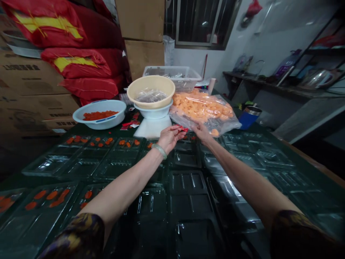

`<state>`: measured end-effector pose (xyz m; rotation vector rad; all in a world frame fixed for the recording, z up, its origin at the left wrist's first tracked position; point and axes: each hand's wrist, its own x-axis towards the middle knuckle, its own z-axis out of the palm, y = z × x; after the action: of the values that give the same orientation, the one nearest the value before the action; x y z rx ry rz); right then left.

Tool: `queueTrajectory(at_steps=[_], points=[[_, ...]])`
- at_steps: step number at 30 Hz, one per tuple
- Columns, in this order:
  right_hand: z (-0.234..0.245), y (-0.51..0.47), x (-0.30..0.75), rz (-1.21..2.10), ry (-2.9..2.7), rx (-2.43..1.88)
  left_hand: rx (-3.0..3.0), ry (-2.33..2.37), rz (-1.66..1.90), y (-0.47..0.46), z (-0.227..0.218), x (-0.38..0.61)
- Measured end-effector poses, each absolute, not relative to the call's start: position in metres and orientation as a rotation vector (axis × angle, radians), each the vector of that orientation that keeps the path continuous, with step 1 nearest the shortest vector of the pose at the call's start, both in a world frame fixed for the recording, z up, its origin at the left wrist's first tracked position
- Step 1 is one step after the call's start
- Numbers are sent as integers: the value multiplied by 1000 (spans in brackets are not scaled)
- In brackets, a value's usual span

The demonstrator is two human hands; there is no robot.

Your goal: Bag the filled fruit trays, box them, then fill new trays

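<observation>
Two bare forearms reaching from the near side toward the middle of the table, hands close together, not quite touching. Left hand (pixel 169 138) turned palm up, fingertips at a small glossy red packet (pixel 182 128), firmness of the grip impossible to tell. Smooth pale jade bangle (pixel 159 151) around the left wrist. Right hand (pixel 202 131) just beside the packet, fingers against the lower edge of a clear plastic bag (pixel 202 109), whether clamped or merely resting unclear. Inside the crinkled, slack film, a heap of soft orange chunks.

Across the near part of the table, glossy dark moulded plastic trays (pixel 185 194) with ribbed compartments, some at left holding orange-red pieces (pixel 99 142). Farther on, a flat white cutting board (pixel 152 127). To its left, a round white bowl (pixel 99 115) with blue-trimmed handles, full of orange-red morsels. Behind the board, a tan bowl (pixel 151 90) nested in a white bowl (pixel 153 112), crumpled clear film inside. Far off, a white lattice basket (pixel 172 77). Far left, red sacks (pixel 78 68) with yellow patches against cardboard cartons (pixel 32 82). Right of the bag, a blue tumbler (pixel 248 118).
</observation>
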<state>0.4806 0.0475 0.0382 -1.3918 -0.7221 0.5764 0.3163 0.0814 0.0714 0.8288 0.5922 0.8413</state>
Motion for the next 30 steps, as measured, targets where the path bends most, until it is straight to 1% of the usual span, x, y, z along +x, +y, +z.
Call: queueTrajectory(at_steps=[3, 11, 15, 18, 21, 24, 27, 30], points=[[42, 37, 490, 509, -682, -1392, 894, 608, 803, 79, 67, 339], [53, -14, 505, 485, -654, -1403, 1119, 763, 675, 79, 56, 393], [61, -36, 506, 519, -631, -1396, 1199, 890, 560, 83, 44, 407], [68, -47, 506, 526, -633, -1380, 1202, 954, 546, 87, 42, 408], [68, -51, 502, 502, -705, -1416, 1163, 968, 619, 95, 55, 396], [62, -45, 490, 563, -787, -1447, 1088, 946, 672, 102, 78, 371], [59, -33, 471, 682, -780, -1429, 1017, 885, 643, 101, 100, 340], [63, -23, 450, 796, -776, -1419, 979, 815, 555, 86, 112, 313]])
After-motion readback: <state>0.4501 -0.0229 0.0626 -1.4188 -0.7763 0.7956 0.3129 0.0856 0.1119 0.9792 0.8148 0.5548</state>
